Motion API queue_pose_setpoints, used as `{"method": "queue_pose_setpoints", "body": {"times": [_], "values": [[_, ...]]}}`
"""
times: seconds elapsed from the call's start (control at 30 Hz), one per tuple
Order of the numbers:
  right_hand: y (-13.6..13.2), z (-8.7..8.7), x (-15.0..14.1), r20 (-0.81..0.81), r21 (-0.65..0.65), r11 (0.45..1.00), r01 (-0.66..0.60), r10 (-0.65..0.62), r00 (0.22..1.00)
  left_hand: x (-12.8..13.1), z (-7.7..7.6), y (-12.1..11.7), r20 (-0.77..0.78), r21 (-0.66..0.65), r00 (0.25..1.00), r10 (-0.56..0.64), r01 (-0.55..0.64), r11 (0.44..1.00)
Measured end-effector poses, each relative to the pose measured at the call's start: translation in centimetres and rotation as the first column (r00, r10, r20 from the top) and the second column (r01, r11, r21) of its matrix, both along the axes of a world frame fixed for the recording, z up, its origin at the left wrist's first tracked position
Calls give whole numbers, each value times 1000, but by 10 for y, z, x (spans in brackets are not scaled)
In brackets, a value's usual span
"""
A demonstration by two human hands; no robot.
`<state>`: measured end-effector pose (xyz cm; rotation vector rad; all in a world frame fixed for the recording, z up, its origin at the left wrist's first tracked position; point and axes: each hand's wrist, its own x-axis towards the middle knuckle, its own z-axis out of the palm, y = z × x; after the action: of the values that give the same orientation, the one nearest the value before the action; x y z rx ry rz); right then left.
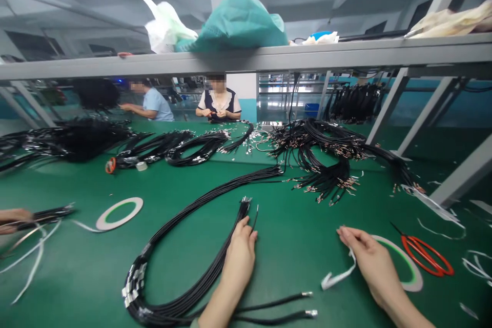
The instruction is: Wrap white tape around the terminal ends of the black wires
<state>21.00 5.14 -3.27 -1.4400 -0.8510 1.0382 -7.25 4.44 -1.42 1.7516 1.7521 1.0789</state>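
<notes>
My left hand [240, 253] rests on a looped bundle of black cables [180, 246] lying on the green table [292, 225], fingers closed on the bundle just below its metal-tipped ends [246, 201]. My right hand [365, 259] pinches a strip of white tape [338, 277] pulled from a flat tape roll [411, 271] that lies under the hand. Two loose black cables with metal tips [284, 307] lie near the front edge between my arms.
Red-handled scissors [423, 253] lie right of the tape roll. Another tape ring [119, 212] lies to the left, near another person's hand [15, 215] holding cables. Heaps of black cables [326, 159] fill the far table. Two people work behind, under a grey shelf [246, 59].
</notes>
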Motion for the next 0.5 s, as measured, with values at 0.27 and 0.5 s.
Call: {"method": "queue_pose_setpoints", "body": {"times": [0.27,0.5], "values": [[-25,29,-44,-157,38,933,-357,359,920,47,-4,-36,197,-193,959,-203,241,951],[-37,12,-53,-210,78,969,-233,244,947,53,-42,-38,289,-251,922,-257,332,909]]}}
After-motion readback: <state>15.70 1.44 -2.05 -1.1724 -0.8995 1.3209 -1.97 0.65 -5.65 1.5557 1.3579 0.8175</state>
